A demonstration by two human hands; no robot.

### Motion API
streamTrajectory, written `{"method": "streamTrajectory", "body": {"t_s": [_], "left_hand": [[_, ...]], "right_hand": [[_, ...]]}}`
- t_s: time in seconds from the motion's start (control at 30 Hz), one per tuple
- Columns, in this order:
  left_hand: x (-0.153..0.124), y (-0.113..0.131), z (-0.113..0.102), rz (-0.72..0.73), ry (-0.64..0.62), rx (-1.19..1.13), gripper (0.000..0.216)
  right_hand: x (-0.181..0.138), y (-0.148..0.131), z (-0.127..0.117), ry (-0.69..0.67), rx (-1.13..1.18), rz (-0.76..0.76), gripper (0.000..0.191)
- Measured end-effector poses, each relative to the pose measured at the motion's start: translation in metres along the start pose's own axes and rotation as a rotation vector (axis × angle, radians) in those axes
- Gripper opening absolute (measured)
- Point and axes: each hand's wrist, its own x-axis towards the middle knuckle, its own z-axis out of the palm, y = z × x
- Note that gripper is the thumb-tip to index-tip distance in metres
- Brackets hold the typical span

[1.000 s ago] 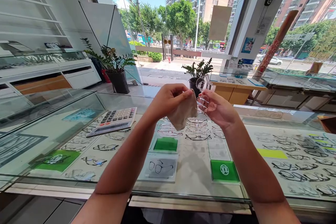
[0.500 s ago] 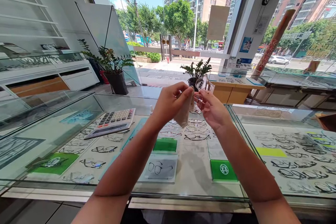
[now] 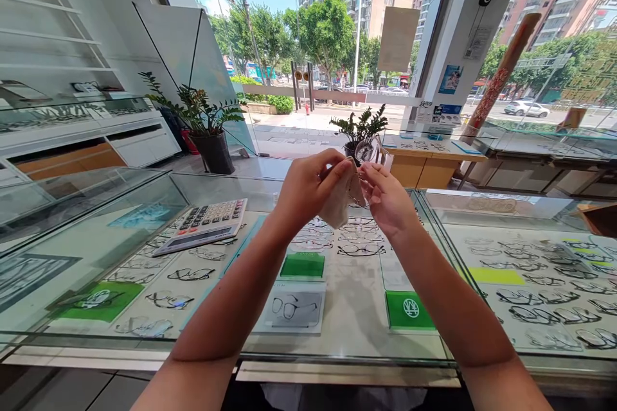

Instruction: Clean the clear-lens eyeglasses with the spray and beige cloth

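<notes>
Above the glass counter, my left hand pinches a pale cloth between thumb and fingers, and its loose part hangs below. Close on the right, my right hand holds a pair of eyeglasses by its fingertips. One clear round lens sticks up above the fingers, in front of the plant. The cloth meets the eyeglasses between the two hands. Fingers and cloth hide much of the frame, so I cannot tell whether the cloth covers the other lens.
Rows of eyeglasses lie inside the glass display case. A calculator rests on the counter at the left. Green cards lie in the case. Beyond stand two potted plants and a glass shopfront.
The cloth's hanging part has shifted slightly and bunches closer to the right hand. Both hands stay nearly in place, still holding the cloth and the eyeglasses. The view has moved a little.
</notes>
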Motion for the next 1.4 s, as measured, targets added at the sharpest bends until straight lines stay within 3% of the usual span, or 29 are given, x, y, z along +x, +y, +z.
{"method": "streamTrajectory", "body": {"t_s": [0.13, 0.27, 0.43, 0.57, 0.6, 0.73, 1.0, 1.2, 1.4], "left_hand": [[-0.001, 0.000, 0.004, 0.106, 0.020, 0.127, 0.029], [-0.005, 0.003, 0.008, 0.155, -0.052, 0.238, 0.031], [-0.009, 0.008, 0.012, 0.123, -0.177, 0.020, 0.035], [-0.004, 0.000, 0.019, -0.081, 0.062, -0.195, 0.041], [-0.002, -0.004, 0.021, -0.134, 0.069, -0.258, 0.037], [0.003, -0.015, 0.028, -0.263, -0.204, -0.498, 0.041], [-0.001, -0.007, 0.029, -0.396, -0.440, -0.826, 0.045], [0.000, -0.007, 0.026, -0.369, -0.370, -0.797, 0.039], [0.002, -0.012, 0.023, -0.420, -0.402, -0.808, 0.040]], "right_hand": [[0.001, 0.001, -0.002, 0.028, -0.016, -0.049, 0.031], [0.001, -0.001, -0.001, 0.087, 0.000, -0.141, 0.027], [-0.001, -0.006, 0.001, 0.079, -0.031, -0.180, 0.026], [-0.003, -0.012, 0.000, 0.044, -0.049, -0.179, 0.027], [-0.003, -0.014, -0.001, 0.025, -0.057, -0.178, 0.027], [-0.004, -0.016, -0.002, -0.044, -0.075, -0.163, 0.024], [-0.004, -0.016, 0.000, -0.119, -0.099, -0.185, 0.026], [-0.004, -0.018, -0.003, -0.140, -0.104, -0.167, 0.023], [-0.004, -0.018, -0.003, -0.141, -0.145, -0.159, 0.026]]}}
